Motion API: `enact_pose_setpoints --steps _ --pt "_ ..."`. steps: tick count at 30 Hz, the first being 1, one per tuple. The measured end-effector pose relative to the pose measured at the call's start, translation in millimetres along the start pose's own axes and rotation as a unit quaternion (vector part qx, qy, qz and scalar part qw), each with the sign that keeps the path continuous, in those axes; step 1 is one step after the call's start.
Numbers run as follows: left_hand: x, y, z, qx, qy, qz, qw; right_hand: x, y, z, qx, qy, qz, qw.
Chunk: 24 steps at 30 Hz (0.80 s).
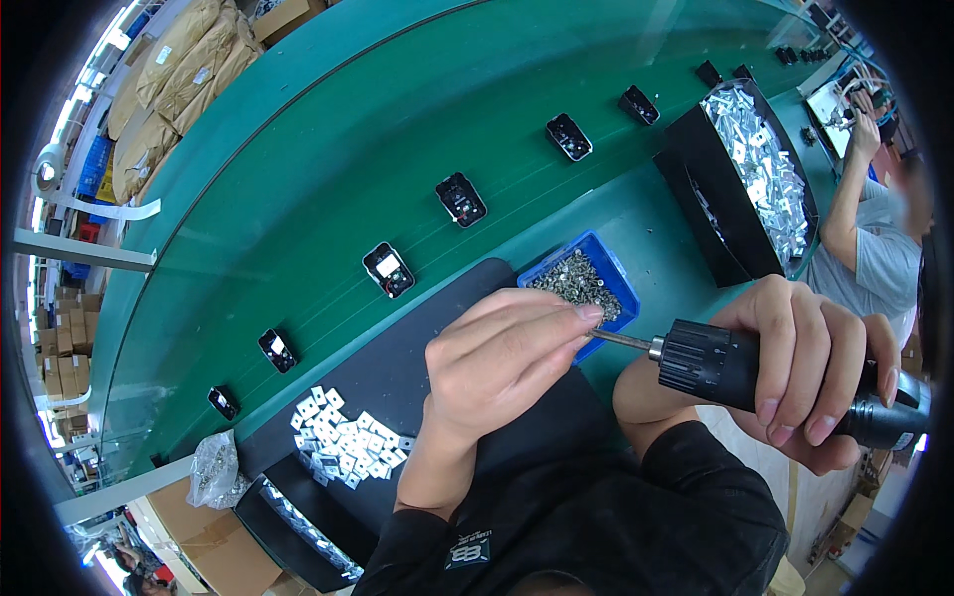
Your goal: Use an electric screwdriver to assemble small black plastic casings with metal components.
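My right hand (810, 358) is wrapped round a black electric screwdriver (708, 364), which lies level and points left. Its thin metal bit (621, 340) reaches to the fingertips of my left hand (507, 353). That hand is closed in a pinch at the bit's tip; the fingers hide whatever small piece is between them. Just beyond my fingertips stands a blue bin (628, 295) filled with small metal screws (576, 278). A black mat (537, 417) lies under my left hand, with a heap of small silvery square plates (348, 437) on its left part.
Along the green conveyor belt (328, 199) sits a row of black housings (462, 200). A black box (711, 214) of metal plates stands at right, near a co-worker (874, 238). At lower left are a clear plastic bag (216, 469), a black tray (288, 536) and a cardboard box (214, 546).
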<state>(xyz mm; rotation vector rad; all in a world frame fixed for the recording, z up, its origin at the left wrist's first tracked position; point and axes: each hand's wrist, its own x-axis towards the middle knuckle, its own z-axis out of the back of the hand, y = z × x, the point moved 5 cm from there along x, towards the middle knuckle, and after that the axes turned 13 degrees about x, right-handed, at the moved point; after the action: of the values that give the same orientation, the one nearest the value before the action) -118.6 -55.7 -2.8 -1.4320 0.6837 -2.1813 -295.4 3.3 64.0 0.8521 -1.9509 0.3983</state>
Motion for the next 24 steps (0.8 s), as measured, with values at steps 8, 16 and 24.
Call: enact_pose_setpoints --steps 8,16,24 --pt "0.7 -8.5 3.8 0.063 0.001 0.000 0.998 -0.1 -3.6 0.1 0.014 0.033 -0.003 0.999" --pt "-2.4 1.7 -0.1 -0.024 0.020 0.020 0.999 1.4 -3.6 0.2 0.058 0.069 -0.032 0.995" --pt "-1.1 -3.6 2.9 0.052 0.027 0.024 0.998 5.1 -9.4 1.0 0.056 0.086 -0.055 0.993"
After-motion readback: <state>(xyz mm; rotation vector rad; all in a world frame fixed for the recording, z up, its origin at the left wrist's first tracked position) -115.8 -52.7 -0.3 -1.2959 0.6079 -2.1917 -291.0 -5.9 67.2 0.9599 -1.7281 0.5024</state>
